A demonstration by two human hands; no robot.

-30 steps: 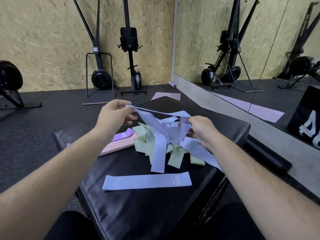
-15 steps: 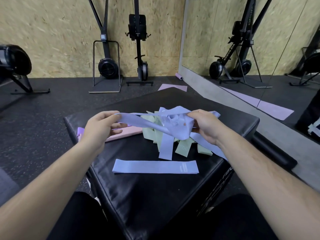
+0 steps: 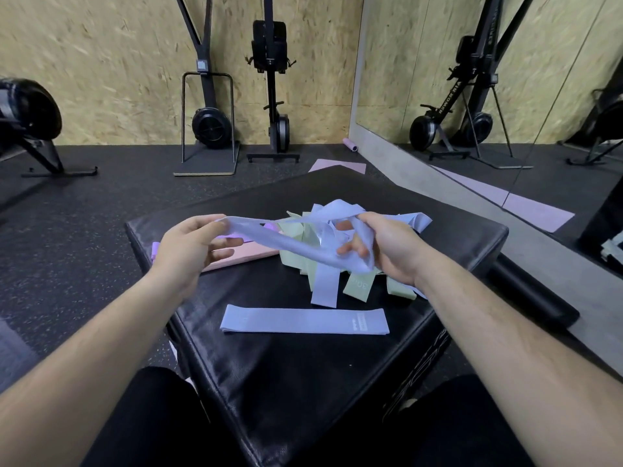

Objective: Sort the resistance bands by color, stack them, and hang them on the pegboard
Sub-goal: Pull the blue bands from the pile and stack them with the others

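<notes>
A twisted blue resistance band (image 3: 286,241) stretches between my two hands above the black padded box (image 3: 303,365). My left hand (image 3: 192,244) pinches its left end. My right hand (image 3: 384,247) has its fingers hooked through the right end. Under it lies a tangled pile of light green bands (image 3: 303,241) and more blue bands (image 3: 337,210). One blue band (image 3: 303,321) lies flat near the front of the box. A pink band (image 3: 236,257) and a purple band (image 3: 155,249) rest at the left, partly hidden by my left hand.
Black gym machines (image 3: 209,123) stand against the plywood wall behind. A mirror (image 3: 505,79) runs along the right, with a pink mat (image 3: 337,165) and a pink roller (image 3: 350,144) on the dark floor. A black roller (image 3: 532,291) lies right of the box.
My hands have come lower and nearer to me with the blue band, which is pulled longer between them. My right fingers have slipped through its loop.
</notes>
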